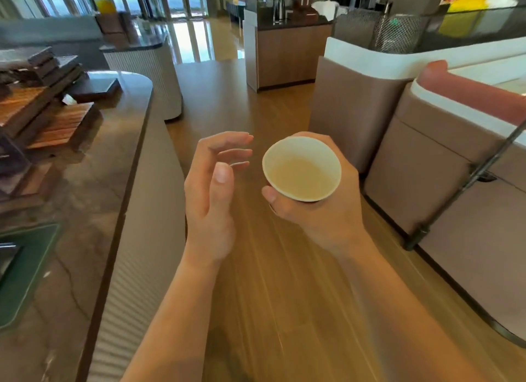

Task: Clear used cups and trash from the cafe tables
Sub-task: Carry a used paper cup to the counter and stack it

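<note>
A white paper cup (301,169) is held upright over the wooden floor, its inside pale beige and seemingly without liquid. My right hand (321,210) wraps it from behind and below, thumb on its near left side. My left hand (212,191) hovers just left of the cup, palm turned inward, fingers spread and slightly curled, holding nothing and not touching the cup.
A long marble counter (85,199) runs along my left, with stacked wooden trays (54,119) and a green mat (25,270). Upholstered booth backs (427,165) with a black metal rail (466,182) stand on my right. A wooden service station (284,51) stands ahead across the wooden floor aisle (244,102).
</note>
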Available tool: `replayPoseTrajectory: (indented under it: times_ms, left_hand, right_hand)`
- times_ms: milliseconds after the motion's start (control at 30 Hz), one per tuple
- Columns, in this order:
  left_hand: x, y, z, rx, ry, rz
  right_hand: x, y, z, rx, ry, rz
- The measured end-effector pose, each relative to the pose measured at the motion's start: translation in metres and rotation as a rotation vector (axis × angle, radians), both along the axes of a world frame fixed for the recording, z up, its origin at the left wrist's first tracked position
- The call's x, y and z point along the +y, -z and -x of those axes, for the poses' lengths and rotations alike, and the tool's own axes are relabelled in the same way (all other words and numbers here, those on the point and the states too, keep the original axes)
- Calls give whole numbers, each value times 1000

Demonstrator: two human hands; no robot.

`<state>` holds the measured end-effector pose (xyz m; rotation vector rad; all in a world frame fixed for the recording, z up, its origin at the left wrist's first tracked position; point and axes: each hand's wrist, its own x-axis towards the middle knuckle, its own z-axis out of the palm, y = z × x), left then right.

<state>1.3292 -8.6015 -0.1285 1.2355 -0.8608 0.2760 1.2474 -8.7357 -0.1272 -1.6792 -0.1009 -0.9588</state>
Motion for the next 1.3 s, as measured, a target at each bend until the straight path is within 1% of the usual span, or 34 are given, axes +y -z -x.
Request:
replayPoseTrajectory:
  times_ms: [167, 267, 433, 533, 633, 833, 1067, 1300]
  left_hand:
    - [-49, 19, -88, 26, -42, -31]
    - [-77, 34, -150, 27, -53, -14]
    - [-126, 27, -275, 20, -74, 18]
    - [-158, 11, -351, -9, -49, 35]
    - [-194, 1, -413, 5, -13, 6]
    - [-266, 12, -518, 13, 49, -33]
    - [-379, 29, -649, -23, 48, -76]
    - [-509, -9, -785, -42, 20, -70]
  right_hand:
    - [-51, 15, -89, 27, -11, -17]
    - [-81, 24, -152, 33, -11, 6]
    - [-127, 14, -272, 48, 11, 39]
    - [-157, -6, -343, 7, 36, 54]
    - [-188, -18, -402, -16, 74, 79]
    - [-261, 1, -495, 1, 105, 26]
    - [-375, 27, -628, -4, 104, -8]
    - [-503, -6, -771, -37, 108, -13]
